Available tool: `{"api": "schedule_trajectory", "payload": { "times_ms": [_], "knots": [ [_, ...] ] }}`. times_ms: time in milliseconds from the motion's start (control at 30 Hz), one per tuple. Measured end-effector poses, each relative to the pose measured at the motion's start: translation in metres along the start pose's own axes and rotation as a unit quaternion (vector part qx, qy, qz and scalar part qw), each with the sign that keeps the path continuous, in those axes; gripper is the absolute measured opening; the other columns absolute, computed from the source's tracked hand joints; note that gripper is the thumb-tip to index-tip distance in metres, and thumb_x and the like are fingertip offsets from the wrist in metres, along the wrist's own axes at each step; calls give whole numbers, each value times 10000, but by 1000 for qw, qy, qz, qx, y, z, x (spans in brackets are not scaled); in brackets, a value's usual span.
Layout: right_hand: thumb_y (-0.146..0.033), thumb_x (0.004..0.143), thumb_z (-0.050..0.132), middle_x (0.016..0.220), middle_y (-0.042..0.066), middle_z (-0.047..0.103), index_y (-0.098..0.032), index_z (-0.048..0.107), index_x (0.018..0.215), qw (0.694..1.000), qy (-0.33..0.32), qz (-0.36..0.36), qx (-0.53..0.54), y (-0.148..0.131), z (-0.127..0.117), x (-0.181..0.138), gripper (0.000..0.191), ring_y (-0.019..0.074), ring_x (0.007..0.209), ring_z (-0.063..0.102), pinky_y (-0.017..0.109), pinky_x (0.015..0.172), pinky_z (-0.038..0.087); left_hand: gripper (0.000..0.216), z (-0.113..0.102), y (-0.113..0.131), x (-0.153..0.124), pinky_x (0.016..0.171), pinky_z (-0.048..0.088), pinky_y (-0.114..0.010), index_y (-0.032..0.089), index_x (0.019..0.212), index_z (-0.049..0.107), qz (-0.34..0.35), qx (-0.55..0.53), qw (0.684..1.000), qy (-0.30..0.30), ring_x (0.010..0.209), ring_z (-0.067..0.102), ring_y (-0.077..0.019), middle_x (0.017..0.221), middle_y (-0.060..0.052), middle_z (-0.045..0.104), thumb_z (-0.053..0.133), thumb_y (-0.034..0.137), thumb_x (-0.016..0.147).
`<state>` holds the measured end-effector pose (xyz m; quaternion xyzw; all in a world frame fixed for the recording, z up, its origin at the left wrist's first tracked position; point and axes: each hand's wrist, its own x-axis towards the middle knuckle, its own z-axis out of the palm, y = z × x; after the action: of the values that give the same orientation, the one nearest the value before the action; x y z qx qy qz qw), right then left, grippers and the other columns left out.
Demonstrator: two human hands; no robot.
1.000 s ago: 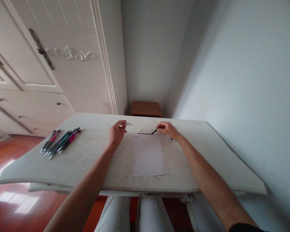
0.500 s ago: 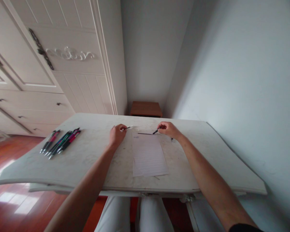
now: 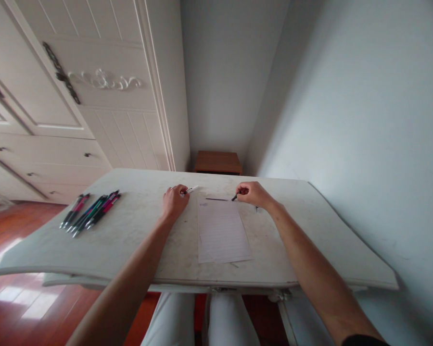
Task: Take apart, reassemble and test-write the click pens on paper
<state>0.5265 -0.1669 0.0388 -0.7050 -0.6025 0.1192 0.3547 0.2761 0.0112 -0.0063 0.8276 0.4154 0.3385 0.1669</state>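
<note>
A lined sheet of paper [image 3: 221, 231] lies in the middle of a white table [image 3: 137, 235]. My left hand [image 3: 173, 200] rests at the paper's upper left corner, fingers pinched on a thin pale pen part [image 3: 192, 190] that points right. My right hand [image 3: 251, 193] sits at the paper's upper right corner, closed on a dark pen piece [image 3: 235, 196] whose tip points down-left at the paper's top edge. A thin dark rod [image 3: 216, 199] lies along that top edge between my hands.
Several pens [image 3: 90, 211] with pink, green and dark barrels lie in a row at the table's left. A small dark bit [image 3: 256, 208] lies by my right wrist. A white wardrobe [image 3: 75, 96] stands left, a wall right, a brown stool [image 3: 218, 162] behind.
My left hand has lowered onto the table and moved slightly right, with the pale part now pointing toward the paper. My right hand has tipped its dark piece a little lower.
</note>
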Motion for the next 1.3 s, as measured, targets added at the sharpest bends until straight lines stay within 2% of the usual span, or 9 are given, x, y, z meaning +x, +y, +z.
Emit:
{"api": "schedule_trajectory", "payload": {
  "times_ms": [267, 533, 700, 967, 1300],
  "knots": [
    [-161, 671, 615, 598, -19, 607, -185, 701, 741, 1000, -19, 4, -17, -3, 9, 1, 113, 120, 574, 530, 240, 591, 385, 190, -2, 3, -1, 833, 466, -377, 218, 892, 726, 0, 11, 1000, -6, 902, 637, -280, 928, -82, 745, 609, 217, 742],
    [-192, 689, 657, 618, -5, 634, -166, 716, 752, 1000, -26, 18, -1, 9, 11, 5, 90, 118, 587, 554, 225, 572, 402, 205, -3, 4, 0, 841, 469, -345, 223, 914, 728, -10, 33, 999, -20, 929, 637, -257, 945, -65, 745, 602, 227, 752],
    [-208, 704, 654, 597, -8, 636, -156, 718, 770, 999, -34, 24, 36, 17, 15, 7, 105, 104, 544, 554, 213, 545, 417, 227, -7, 9, -1, 876, 464, -335, 209, 949, 727, -21, 58, 997, -41, 971, 634, -243, 985, -57, 739, 575, 243, 784],
    [-265, 717, 661, 602, -11, 629, -158, 684, 776, 990, -62, 79, 100, 18, 20, 5, 125, 109, 512, 564, 200, 476, 405, 274, -8, 9, -3, 882, 465, -347, 207, 1012, 717, -22, 62, 997, -46, 991, 621, -254, 1021, -60, 732, 572, 240, 782],
    [-160, 717, 636, 675, 0, 662, -152, 719, 791, 997, -56, 16, -59, 10, 17, 4, 111, 119, 623, 557, 213, 588, 375, 302, -6, 9, -4, 915, 465, -414, 188, 1063, 703, 14, 64, 997, -29, 1022, 596, -292, 1132, -115, 663, 585, 257, 793]
  ]
}}
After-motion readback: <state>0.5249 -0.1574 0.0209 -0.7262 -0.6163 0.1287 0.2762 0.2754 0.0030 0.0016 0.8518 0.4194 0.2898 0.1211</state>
